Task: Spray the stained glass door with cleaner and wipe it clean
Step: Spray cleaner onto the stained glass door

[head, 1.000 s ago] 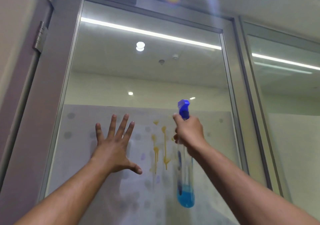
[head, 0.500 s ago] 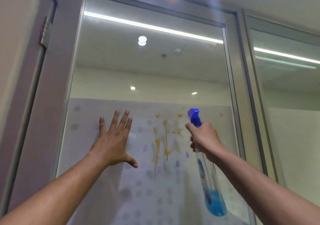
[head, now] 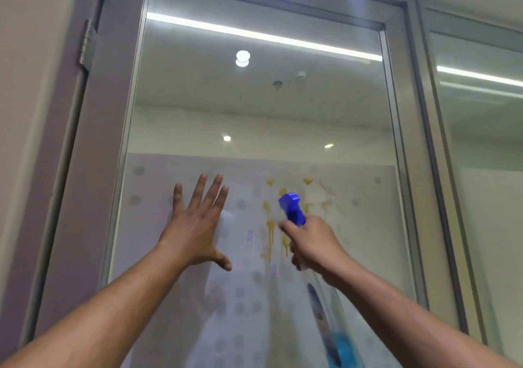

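Facing the glass door (head: 254,107) at close range, with 2 bare forearms reaching up from the bottom of the view. Left hand (head: 195,226) is lying flat against the pane, all 5 fingers spread and released, gripping nothing, thumb pointing right. Right hand (head: 314,243) is clenching the neck of 1 spray bottle (head: 325,322), index finger curling over the front near the trigger; whether the trigger is being pressed is not clear. Blue spray head (head: 293,207) is pointing up and left toward the glass, just in front of the stains. Bottle body is clear and hanging down below the fist, with blue cleaner (head: 343,349) pooling in its lowest part. Yellow stains (head: 270,226) are sitting on the frosted lower half of the pane, between the 2 hands: several blobs up top, with at least 3 drip trails running downward. A pale misty patch is showing just right of the spray head. Frosted film is carrying many faint grey dots, too many and too blurred to count. 1 metal hinge (head: 87,46) is showing on the frame at upper left. 1 second glass panel (head: 481,169) is standing to the right.
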A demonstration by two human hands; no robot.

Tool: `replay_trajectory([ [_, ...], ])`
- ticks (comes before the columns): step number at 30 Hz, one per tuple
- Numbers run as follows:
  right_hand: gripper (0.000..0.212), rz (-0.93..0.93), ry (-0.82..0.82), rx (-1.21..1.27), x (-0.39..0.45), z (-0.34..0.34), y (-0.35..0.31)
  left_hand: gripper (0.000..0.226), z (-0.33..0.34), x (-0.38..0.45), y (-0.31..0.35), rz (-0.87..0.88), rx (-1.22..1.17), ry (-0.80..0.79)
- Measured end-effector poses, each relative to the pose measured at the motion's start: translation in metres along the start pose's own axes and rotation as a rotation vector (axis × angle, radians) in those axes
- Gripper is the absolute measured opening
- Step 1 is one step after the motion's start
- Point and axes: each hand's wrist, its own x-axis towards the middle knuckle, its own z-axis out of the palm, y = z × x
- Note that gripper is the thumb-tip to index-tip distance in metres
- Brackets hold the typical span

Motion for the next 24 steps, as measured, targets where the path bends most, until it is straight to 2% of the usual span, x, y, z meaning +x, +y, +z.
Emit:
replay_trajectory([
  [4,0.023,0.100,0.192,0.087,0.006,-0.049,0.036,0.171,0.000,0.000,0.001,-0.002,0.013,-0.008],
  [8,0.023,0.174,0.243,0.068,0.003,-0.071,0.066,0.171,-0.001,0.000,0.001,-0.001,0.004,-0.007],
  [12,0.024,0.071,0.190,-0.020,-0.008,-0.046,0.062,0.172,-0.001,-0.001,0.001,-0.005,0.010,-0.011],
  [15,0.035,-0.067,0.062,-0.188,-0.021,-0.007,0.044,0.172,-0.002,0.000,0.001,-0.005,0.007,-0.016],
  [18,0.033,-0.171,-0.019,-0.328,-0.034,0.030,0.035,0.172,-0.003,0.000,0.002,-0.010,0.006,-0.021],
  [24,0.031,-0.152,-0.017,-0.355,-0.047,0.046,0.053,0.174,-0.004,-0.001,0.002,-0.016,0.004,-0.022],
])
